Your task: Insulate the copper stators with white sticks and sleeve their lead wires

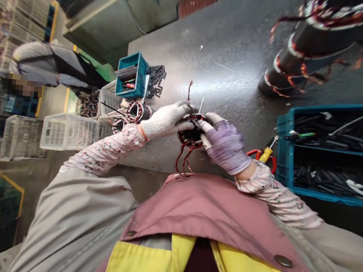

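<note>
Head view: one wound ring, dark-bodied with red-brown windings, at the near part of the bench, between the two hands; open end facing up, red-brown wire leads trailing from its near side.

Left hand, white knit glove: half closed, fingers bent, touching the ring's far left rim. Right hand, purple glove with pale fingertips: half closed, fingers spread and bent, touching the right side of the rim. Hands apart, ring between; whether either grips firmly or pinches a wire, cannot tell. One thin white strip, rising at the far rim between the hands.

Left of the hands: two further wound rings, one near the left wrist, one beyond it to the left; one small blue bin, farther off; loose black tubes, piled just right of that bin.

Right: red-handled and yellow-handled tools, beside a large two-compartment blue bin holding black pieces. Far right: a stack of wound cores, leads protruding.

Far left: pale crates; one co-worker, bent forward.
</note>
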Available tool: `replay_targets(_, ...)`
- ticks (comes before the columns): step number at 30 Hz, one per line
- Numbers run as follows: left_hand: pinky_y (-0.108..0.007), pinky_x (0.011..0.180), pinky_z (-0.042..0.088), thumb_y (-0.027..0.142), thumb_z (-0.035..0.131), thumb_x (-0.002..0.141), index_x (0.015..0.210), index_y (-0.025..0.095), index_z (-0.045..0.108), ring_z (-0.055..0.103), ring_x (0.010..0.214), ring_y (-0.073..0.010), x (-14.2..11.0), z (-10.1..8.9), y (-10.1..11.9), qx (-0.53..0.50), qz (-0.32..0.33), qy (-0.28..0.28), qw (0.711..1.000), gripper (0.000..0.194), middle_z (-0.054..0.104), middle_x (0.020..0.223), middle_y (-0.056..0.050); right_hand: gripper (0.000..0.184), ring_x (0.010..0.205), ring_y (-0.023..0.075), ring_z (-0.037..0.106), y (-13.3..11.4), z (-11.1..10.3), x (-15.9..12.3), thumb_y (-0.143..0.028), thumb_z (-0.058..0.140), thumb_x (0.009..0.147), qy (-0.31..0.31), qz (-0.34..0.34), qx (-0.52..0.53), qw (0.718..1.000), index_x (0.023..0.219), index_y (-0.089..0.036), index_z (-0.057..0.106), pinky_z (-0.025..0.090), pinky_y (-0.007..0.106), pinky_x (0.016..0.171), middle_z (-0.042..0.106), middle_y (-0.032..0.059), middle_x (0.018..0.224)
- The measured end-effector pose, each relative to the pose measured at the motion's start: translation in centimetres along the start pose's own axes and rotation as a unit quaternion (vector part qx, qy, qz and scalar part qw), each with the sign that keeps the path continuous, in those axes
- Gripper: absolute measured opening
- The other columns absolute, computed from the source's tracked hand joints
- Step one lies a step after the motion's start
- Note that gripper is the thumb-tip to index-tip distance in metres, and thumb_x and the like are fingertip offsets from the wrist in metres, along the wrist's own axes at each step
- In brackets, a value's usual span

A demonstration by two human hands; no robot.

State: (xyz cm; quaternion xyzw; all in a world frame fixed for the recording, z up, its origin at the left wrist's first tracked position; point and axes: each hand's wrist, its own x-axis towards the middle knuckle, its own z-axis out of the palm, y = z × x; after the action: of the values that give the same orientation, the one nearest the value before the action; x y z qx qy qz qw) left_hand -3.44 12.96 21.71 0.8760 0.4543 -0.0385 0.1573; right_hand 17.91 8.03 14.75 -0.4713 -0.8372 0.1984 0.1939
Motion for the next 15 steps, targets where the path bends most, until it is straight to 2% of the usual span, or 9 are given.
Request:
replay_targets(2, -0.037, 0.092, 0.053, 0.041, 0.061, 0.093, 0.146, 0.014, 0.048, 0.063, 0.117, -0.0266, 0.1, -0.5, 0.9, 0.036, 0.026, -0.012, 0.999, 0.061, 0.056, 0.142, -0.02, 0.048, 0.127, 0.0337, 0.051, 0.3, -0.3, -0.4, -0.034, 0.057, 0.093, -0.021, -0.034, -0.002, 0.999, 0.139, -0.02, 0.062, 0.041, 0.047, 0.102, 0.052, 0.0159, 0.148)
replay_targets(3, -0.039, 0.09, 0.052, 0.038, 0.06, 0.094, 0.147, 0.015, 0.048, 0.063, 0.118, -0.029, 0.5, -0.8, 1.6, 0.072, 0.031, -0.042, 0.996, 0.059, 0.055, 0.143, -0.021, 0.048, 0.128, 0.0351, 0.049, 0.3, -0.5, -0.6, -0.038, 0.06, 0.092, -0.031, -0.044, -0.008, 0.999, 0.136, -0.02, 0.064, 0.04, 0.049, 0.103, 0.051, 0.0168, 0.149)
replay_targets(5, -0.042, 0.088, 0.05, 0.027, 0.048, 0.099, 0.137, 0.015, 0.058, 0.064, 0.114, -0.0321, 1.8, -1.4, 3.2, 0.14, 0.035, -0.121, 0.982, 0.041, 0.063, 0.132, -0.02, 0.046, 0.131, 0.0375, 0.046, 0.4, -0.6, -0.8, -0.04, 0.066, 0.089, -0.044, -0.053, -0.022, 0.997, 0.129, -0.018, 0.068, 0.038, 0.052, 0.105, 0.049, 0.0183, 0.15)
replay_targets(7, -0.041, 0.084, 0.048, 0.015, 0.037, 0.099, 0.122, 0.012, 0.068, 0.067, 0.107, -0.0325, 3.2, -2.0, 4.8, 0.179, 0.026, -0.192, 0.965, 0.038, 0.07, 0.114, -0.019, 0.043, 0.133, 0.0383, 0.043, 0.4, -0.4, -0.9, -0.039, 0.068, 0.087, -0.051, -0.056, -0.031, 0.997, 0.123, -0.016, 0.07, 0.037, 0.053, 0.106, 0.046, 0.0188, 0.153)
replay_targets(9, -0.039, 0.078, 0.047, 0.012, 0.04, 0.096, 0.11, 0.009, 0.073, 0.069, 0.097, -0.0321, 4.2, -2.5, 5.8, 0.196, -0.012, -0.237, 0.952, 0.035, 0.072, 0.099, -0.018, 0.04, 0.134, 0.038, 0.042, 0.3, 0.0, -0.9, -0.037, 0.067, 0.087, -0.054, -0.056, -0.031, 0.996, 0.121, -0.016, 0.071, 0.037, 0.053, 0.107, 0.045, 0.018, 0.154)
replay_targets(11, -0.036, 0.073, 0.047, 0.014, 0.049, 0.093, 0.101, 0.01, 0.076, 0.07, 0.085, -0.0279, 4.4, -2.6, 5.9, 0.156, -0.018, -0.263, 0.952, 0.028, 0.073, 0.089, -0.015, 0.04, 0.132, 0.0365, 0.045, 0.4, 0.5, -0.8, -0.035, 0.063, 0.09, -0.045, -0.034, -0.022, 0.998, 0.125, -0.017, 0.068, 0.04, 0.051, 0.105, 0.047, 0.0172, 0.153)
replay_targets(13, -0.032, 0.07, 0.047, 0.02, 0.054, 0.092, 0.099, 0.014, 0.077, 0.068, 0.077, -0.0217, 3.9, -2.3, 5.1, 0.053, 0.04, -0.27, 0.961, 0.024, 0.074, 0.084, -0.009, 0.045, 0.126, 0.0336, 0.05, 0.5, 0.9, -0.6, -0.034, 0.058, 0.093, -0.023, 0.01, -0.004, 1.0, 0.135, -0.017, 0.062, 0.044, 0.048, 0.101, 0.053, 0.0171, 0.146)
replay_targets(15, -0.027, 0.07, 0.048, 0.025, 0.054, 0.094, 0.102, 0.017, 0.076, 0.067, 0.076, -0.0169, 3.0, -1.8, 3.8, -0.04, 0.099, -0.257, 0.96, 0.025, 0.076, 0.086, -0.004, 0.049, 0.12, 0.0322, 0.054, 0.6, 1.1, -0.5, -0.034, 0.057, 0.093, -0.01, 0.024, 0.012, 1.0, 0.14, -0.017, 0.058, 0.047, 0.046, 0.098, 0.057, 0.0168, 0.141)
